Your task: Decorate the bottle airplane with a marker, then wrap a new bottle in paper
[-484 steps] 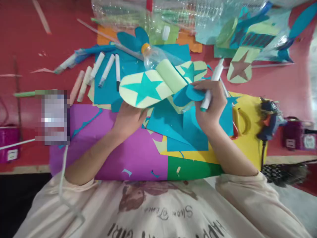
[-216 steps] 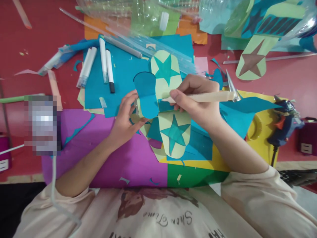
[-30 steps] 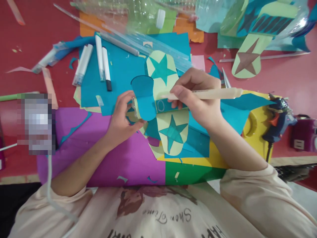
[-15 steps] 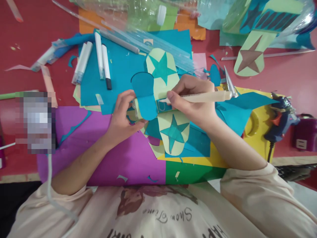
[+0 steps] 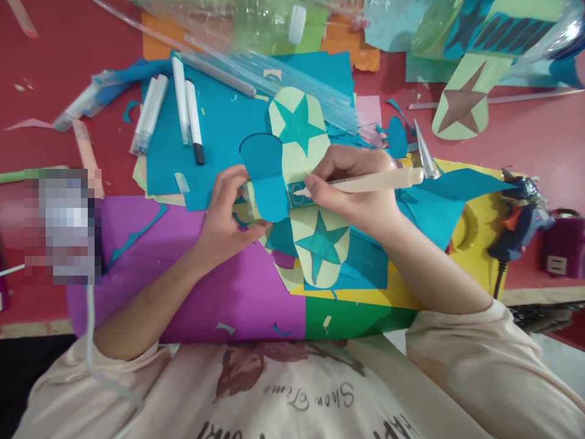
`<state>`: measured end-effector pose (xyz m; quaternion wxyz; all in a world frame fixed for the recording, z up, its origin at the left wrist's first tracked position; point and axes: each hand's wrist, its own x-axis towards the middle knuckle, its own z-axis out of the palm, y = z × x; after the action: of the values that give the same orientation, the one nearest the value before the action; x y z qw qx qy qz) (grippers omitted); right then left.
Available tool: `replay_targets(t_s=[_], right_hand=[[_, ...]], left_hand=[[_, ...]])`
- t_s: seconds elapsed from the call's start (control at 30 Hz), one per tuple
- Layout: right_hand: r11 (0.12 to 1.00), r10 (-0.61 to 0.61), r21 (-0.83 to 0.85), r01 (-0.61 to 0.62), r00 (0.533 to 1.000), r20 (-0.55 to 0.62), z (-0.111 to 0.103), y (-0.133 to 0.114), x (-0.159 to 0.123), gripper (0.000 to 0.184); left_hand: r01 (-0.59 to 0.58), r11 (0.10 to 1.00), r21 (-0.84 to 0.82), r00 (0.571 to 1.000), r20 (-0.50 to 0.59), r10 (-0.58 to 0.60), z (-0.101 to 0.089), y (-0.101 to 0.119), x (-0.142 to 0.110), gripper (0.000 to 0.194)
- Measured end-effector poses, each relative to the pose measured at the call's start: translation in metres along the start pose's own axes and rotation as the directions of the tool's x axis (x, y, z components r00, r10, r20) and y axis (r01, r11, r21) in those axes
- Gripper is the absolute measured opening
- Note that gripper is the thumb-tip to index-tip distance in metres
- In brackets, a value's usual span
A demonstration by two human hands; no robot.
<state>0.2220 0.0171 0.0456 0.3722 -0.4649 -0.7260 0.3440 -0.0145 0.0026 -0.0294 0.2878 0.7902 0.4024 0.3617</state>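
A paper craft (image 5: 304, 161) lies before me, with pale green wing-like flaps that carry teal stars and a rounded blue paper piece (image 5: 269, 195) at its left end. My left hand (image 5: 233, 210) is curled round that left end, thumb below and fingers above, with clear plastic showing at the fingertips. A cream-coloured marker (image 5: 379, 181) is pinched in my right hand (image 5: 354, 183). Its pale tip touches the blue strip between the two star flaps, where a small light rounded outline (image 5: 298, 194) shows. My right fingers hide part of the strip.
Several white markers (image 5: 194, 122) lie on blue paper sheets (image 5: 219, 79) beyond my left hand. Scissors (image 5: 425, 152), a glue gun (image 5: 518, 213) and a yellow tape ring (image 5: 466, 228) are to the right. A phone-like blurred object (image 5: 68, 225) with a cable stands left.
The marker tip has moved slightly down and the light outline on the blue strip has grown from an open curve to a fuller loop. My left hand keeps its hold.
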Motion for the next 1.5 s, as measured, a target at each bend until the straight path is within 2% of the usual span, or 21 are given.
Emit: replay_targets(t_s=[0.47, 0.77, 1.03, 1.5], right_hand=[[0.998, -0.008, 0.069, 0.004, 0.998, 0.058, -0.0023, -0.0045, 0.0030, 0.031], [0.998, 0.030, 0.066, -0.024, 0.995, -0.090, -0.0001, -0.0046, 0.0016, 0.029], [0.998, 0.045, 0.035, -0.043, 0.997, -0.058, 0.0012, -0.0011, 0.0013, 0.033], [0.999, 0.028, 0.013, -0.029, 0.999, 0.020, -0.0010, -0.0039, 0.0030, 0.029]], left_hand=[[0.018, 1.000, -0.002, 1.000, 0.004, -0.018, 0.0006, 0.0001, 0.0001, 0.062], [0.019, 1.000, -0.011, 1.000, 0.003, -0.018, 0.0010, -0.0010, -0.0004, 0.065], [0.023, 1.000, -0.002, 1.000, 0.000, -0.023, 0.0007, 0.0019, 0.0003, 0.061], [0.022, 1.000, 0.006, 1.000, 0.002, -0.022, 0.0007, -0.0015, -0.0003, 0.062]])
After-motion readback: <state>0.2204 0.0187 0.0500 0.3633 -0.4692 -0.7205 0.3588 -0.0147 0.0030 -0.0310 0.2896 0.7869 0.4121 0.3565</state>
